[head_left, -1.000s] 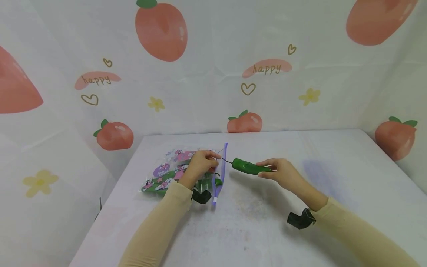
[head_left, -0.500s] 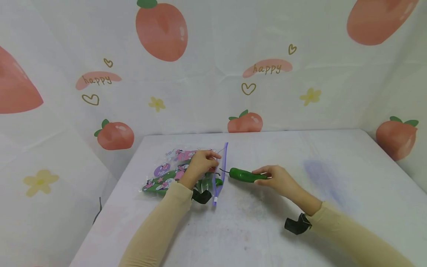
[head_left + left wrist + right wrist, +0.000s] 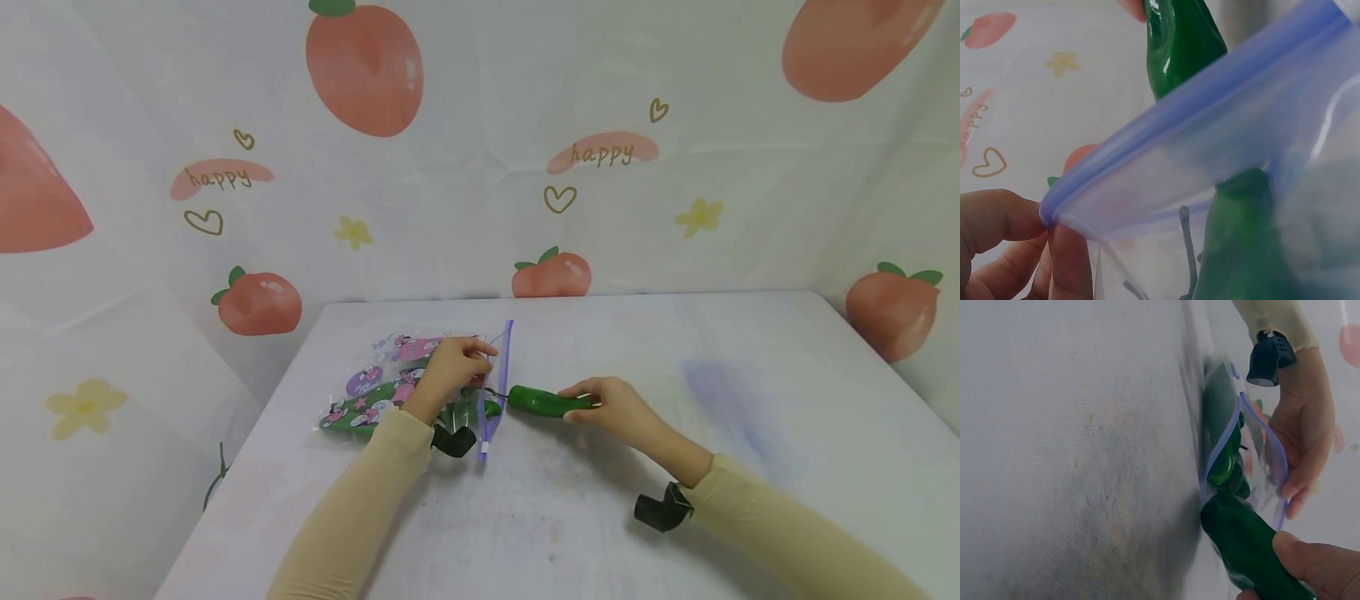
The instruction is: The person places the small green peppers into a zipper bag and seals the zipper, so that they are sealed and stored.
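My left hand (image 3: 452,372) pinches the purple zip edge of a clear printed zip bag (image 3: 1129,147) between thumb and finger, lifting the upper side so the mouth gapes. Several green peppers (image 3: 1227,456) lie inside the bag. A long green chili pepper (image 3: 543,403) is held near its tip by the thumb and fingers of my right hand (image 3: 621,410). Its stem end points left and reaches the bag's mouth, as the right wrist view also shows. The left wrist view shows part of the held pepper above the zip edge, with another pepper (image 3: 1241,244) behind the film.
The bag lies on the left half of a white table (image 3: 600,550) with a bluish smudge (image 3: 723,400) on the right. A printed cloth (image 3: 465,150) hangs behind and at the sides. Black devices (image 3: 663,508) sit at both wrists.
My right hand has moved left and nearer to me, bringing the pepper from beside the bag's opening to its mouth. The left hand and the bag have stayed in place.
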`<state>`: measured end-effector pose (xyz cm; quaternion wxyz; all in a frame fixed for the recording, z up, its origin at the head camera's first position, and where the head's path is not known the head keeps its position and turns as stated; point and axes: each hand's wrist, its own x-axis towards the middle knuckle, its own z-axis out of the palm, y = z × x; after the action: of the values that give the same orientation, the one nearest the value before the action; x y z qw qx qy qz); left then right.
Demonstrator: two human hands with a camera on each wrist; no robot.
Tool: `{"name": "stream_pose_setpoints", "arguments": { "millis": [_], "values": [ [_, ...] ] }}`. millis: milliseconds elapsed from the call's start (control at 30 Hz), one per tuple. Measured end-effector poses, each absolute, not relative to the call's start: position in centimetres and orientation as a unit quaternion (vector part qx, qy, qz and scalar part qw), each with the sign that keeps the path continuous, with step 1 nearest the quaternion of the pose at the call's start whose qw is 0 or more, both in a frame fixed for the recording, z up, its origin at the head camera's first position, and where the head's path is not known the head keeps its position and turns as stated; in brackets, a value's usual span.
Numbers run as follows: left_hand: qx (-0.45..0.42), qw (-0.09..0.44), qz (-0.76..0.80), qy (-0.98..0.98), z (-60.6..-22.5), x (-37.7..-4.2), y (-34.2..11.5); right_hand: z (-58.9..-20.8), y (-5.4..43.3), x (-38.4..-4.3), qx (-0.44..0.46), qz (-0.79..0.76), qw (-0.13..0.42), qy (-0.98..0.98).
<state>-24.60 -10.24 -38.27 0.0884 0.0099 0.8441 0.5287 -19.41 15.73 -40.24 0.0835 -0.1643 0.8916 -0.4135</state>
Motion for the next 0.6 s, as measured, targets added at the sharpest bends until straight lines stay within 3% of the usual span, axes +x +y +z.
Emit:
{"name": "stream_pose_setpoints", "arguments": {
  "millis": [600],
  "values": [
    [0.009, 0.086, 0.518, 0.851, -38.2, -24.6, -10.2, -40.0, 14.4, -19.5, -0.178, -0.402, 0.088, 0.894]
  ]
}}
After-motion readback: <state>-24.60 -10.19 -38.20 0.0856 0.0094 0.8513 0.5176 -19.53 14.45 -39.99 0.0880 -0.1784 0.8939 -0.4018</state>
